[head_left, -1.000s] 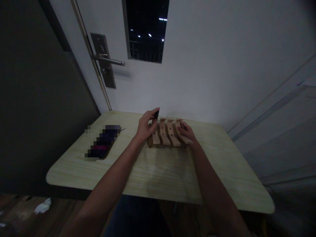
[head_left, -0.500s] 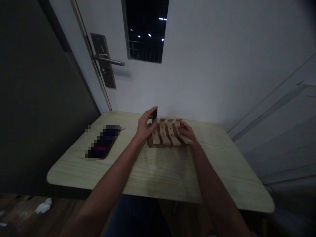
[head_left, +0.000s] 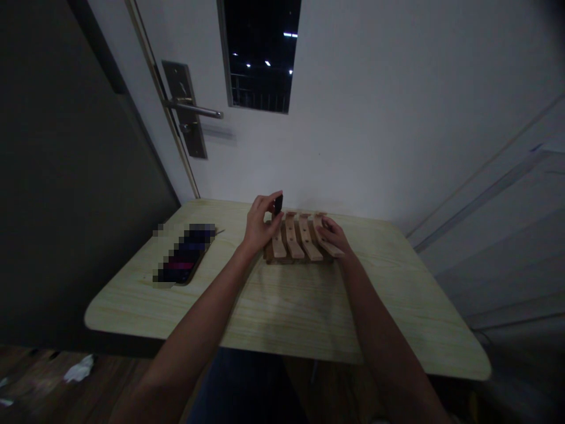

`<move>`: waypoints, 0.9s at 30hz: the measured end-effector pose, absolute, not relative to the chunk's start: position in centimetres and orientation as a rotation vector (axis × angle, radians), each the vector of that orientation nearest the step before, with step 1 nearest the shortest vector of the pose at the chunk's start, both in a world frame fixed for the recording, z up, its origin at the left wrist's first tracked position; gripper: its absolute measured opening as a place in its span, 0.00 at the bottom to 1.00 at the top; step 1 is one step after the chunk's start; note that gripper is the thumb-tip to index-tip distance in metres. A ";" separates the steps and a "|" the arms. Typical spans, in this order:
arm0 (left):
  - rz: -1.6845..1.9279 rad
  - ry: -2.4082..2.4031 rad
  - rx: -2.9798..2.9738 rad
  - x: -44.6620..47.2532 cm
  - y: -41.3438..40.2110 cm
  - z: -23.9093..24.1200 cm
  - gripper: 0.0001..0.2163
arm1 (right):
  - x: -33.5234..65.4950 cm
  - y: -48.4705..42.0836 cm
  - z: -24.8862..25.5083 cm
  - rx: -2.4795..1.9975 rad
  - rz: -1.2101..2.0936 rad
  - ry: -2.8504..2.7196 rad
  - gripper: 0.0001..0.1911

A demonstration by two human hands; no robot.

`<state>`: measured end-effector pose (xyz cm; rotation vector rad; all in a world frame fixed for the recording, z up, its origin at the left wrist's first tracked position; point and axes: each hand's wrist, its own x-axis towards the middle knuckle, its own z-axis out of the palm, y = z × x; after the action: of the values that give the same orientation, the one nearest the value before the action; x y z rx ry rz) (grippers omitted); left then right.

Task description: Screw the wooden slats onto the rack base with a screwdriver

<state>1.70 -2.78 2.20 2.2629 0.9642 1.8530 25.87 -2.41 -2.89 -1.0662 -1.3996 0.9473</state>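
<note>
A wooden rack (head_left: 304, 237) with several pale, bent slats stands on the table in front of me. My left hand (head_left: 259, 227) is at the rack's left end, its thumb and fingers closed on a small flat black piece (head_left: 278, 204) held upright above the leftmost slat. What kind of piece it is I cannot make out. At the other end, my right hand (head_left: 336, 237) has its fingers wrapped round the rightmost slat. Part of that slat is hidden behind the fingers.
A phone (head_left: 188, 253), partly blurred out, lies on the light wood table (head_left: 300, 312) to the left. Behind the table rises a white door (head_left: 353, 118) with a metal handle (head_left: 194, 109) and a dark window. Crumpled white paper (head_left: 79, 368) lies on the floor at lower left.
The black piece in my left hand has shifted very slightly, a touch right and down. My right hand and the rack look the same.
</note>
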 end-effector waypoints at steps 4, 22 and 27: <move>1.786 0.854 2.206 1.7 -2.7 1.7 0.26 | 25.8 -2.5 -2.9 -1.052 0.945 -1.392 0.25; 1.781 0.848 2.246 1.9 -2.8 1.9 0.23 | 26.0 -2.4 -2.8 -1.084 0.941 -1.420 0.27; 1.771 0.844 2.258 1.9 -3.0 2.0 0.22 | 26.1 -2.2 -2.9 -1.084 0.902 -1.435 0.27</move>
<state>1.92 -2.96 2.05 2.2580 0.8437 1.7710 26.06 -2.24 -2.89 -1.0839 -1.4348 0.9016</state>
